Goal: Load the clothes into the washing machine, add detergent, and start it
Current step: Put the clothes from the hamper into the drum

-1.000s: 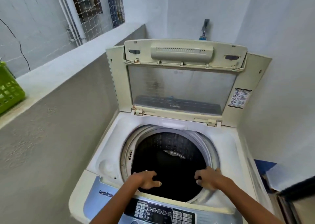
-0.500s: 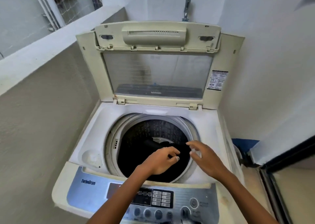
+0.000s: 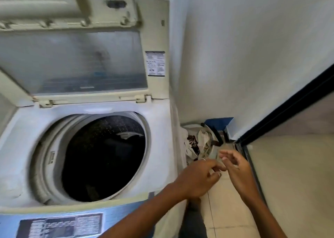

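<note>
We see the washing machine [image 3: 162,147] on the left with its lid [image 3: 72,60] standing upright at the back, a printed label [image 3: 155,63] on the lid's right edge. The drum [image 3: 104,158] is open to view and dark inside; something dark lies in it, but we cannot tell what. The control panel [image 3: 59,226] runs along the bottom edge, blurred.

Both hands reach out to the right of the machine, above the tiled floor [image 3: 235,210]. Our left hand [image 3: 197,178] has its fingers loosely curled and holds nothing that we can make out. Our right hand [image 3: 235,167], just beside it, has its fingers relaxed and spread, also holding nothing.

Just beyond the hands, a heap of clothes [image 3: 200,143], pale and patterned, sits on the floor against the machine's right side, in what may be a basket. A dark-framed door [image 3: 289,107] runs along the right.
</note>
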{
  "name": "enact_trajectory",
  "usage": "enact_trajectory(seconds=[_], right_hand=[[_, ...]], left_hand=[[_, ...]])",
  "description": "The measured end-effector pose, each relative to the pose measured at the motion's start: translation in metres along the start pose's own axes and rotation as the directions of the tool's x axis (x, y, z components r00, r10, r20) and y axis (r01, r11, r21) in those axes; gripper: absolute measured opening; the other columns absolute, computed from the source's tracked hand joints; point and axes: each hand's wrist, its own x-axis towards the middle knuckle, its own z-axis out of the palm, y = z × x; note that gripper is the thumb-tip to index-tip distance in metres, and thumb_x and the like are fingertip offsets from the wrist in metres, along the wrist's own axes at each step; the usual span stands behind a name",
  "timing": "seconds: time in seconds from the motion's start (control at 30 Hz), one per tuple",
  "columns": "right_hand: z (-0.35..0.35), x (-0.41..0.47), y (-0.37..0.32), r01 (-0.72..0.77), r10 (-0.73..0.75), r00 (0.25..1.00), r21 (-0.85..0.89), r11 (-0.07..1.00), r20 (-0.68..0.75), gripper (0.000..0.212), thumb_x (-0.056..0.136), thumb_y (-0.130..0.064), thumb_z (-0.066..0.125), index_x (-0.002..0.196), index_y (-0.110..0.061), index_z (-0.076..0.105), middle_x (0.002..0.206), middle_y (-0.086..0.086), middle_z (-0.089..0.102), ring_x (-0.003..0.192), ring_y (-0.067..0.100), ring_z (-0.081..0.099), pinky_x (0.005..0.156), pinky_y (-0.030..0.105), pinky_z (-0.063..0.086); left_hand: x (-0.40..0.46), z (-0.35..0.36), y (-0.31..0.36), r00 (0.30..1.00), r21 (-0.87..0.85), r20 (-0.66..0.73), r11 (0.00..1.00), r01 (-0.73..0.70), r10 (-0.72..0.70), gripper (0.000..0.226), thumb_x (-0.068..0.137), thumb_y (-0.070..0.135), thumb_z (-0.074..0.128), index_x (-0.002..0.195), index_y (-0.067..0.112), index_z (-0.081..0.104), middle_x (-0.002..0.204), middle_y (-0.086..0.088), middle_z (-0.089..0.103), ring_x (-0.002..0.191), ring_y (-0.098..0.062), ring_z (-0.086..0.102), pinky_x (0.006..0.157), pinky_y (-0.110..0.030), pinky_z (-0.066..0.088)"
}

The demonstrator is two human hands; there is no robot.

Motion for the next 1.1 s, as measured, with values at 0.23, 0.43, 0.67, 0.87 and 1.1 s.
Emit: enact_trajectory(seconds=[0.23, 0.43, 0.67, 0.87, 1.1], right_hand=[[-0.045, 0.041, 0.100, -0.256, 0.255, 0.967, -0.025, 0.966, -0.010, 0.025, 0.090, -0.006, 0.054, 0.095, -0.029, 0.064, 0.097, -0.003, 0.068, 0.095, 0.017, 0.062, 0.087, 0.041, 0.051], [-0.035, 0.099, 0.183, -0.357, 0.358, 0.932, -0.037, 0.933, 0.046, 0.022, 0.089, -0.003, 0.051, 0.095, -0.020, 0.064, 0.092, -0.002, 0.067, 0.092, 0.018, 0.063, 0.084, 0.035, 0.050], [0.015, 0.185, 0.273, -0.263, 0.312, 0.913, -0.207, 0.942, 0.261, 0.015, 0.092, -0.010, 0.051, 0.100, -0.018, 0.062, 0.098, 0.000, 0.064, 0.093, 0.016, 0.059, 0.080, 0.028, 0.047], [0.047, 0.252, 0.333, -0.026, 0.194, 0.883, -0.367, 0.930, 0.428, 0.031, 0.090, -0.004, 0.047, 0.118, -0.013, 0.057, 0.118, 0.005, 0.057, 0.103, 0.018, 0.056, 0.085, 0.030, 0.045], [0.080, 0.281, 0.371, 0.163, 0.114, 0.870, -0.499, 0.851, 0.480, 0.032, 0.089, -0.008, 0.047, 0.116, -0.021, 0.057, 0.118, -0.002, 0.058, 0.111, 0.020, 0.050, 0.086, 0.034, 0.034]], left_hand=[[0.096, 0.097, -0.034, 0.924, -0.071, 0.147, 0.928, 0.365, -0.352, 0.035, 0.097, 0.024, 0.045, 0.130, 0.018, 0.054, 0.132, 0.000, 0.057, 0.119, -0.017, 0.053, 0.097, -0.027, 0.040], [0.166, 0.166, -0.116, 0.711, -0.339, 0.020, 0.664, 0.666, -0.703, 0.028, 0.095, 0.019, 0.045, 0.119, 0.019, 0.060, 0.117, -0.002, 0.065, 0.102, -0.024, 0.064, 0.090, -0.034, 0.051], [0.228, 0.210, -0.250, 0.508, -0.331, -0.054, 0.495, 0.803, -0.860, 0.024, 0.094, 0.016, 0.049, 0.113, 0.007, 0.060, 0.105, -0.012, 0.064, 0.090, -0.024, 0.059, 0.075, -0.034, 0.045], [0.293, 0.198, -0.348, 0.453, -0.208, -0.313, 0.525, 0.825, -0.835, 0.042, 0.089, 0.017, 0.057, 0.131, 0.010, 0.051, 0.133, -0.014, 0.050, 0.121, -0.032, 0.051, 0.098, -0.039, 0.044], [0.363, 0.178, -0.431, 0.323, -0.202, -0.315, 0.396, 0.896, -0.892, 0.095, 0.089, 0.032, 0.065, 0.152, 0.024, -0.006, 0.159, -0.012, 0.001, 0.143, -0.033, 0.017, 0.112, -0.046, 0.025]])
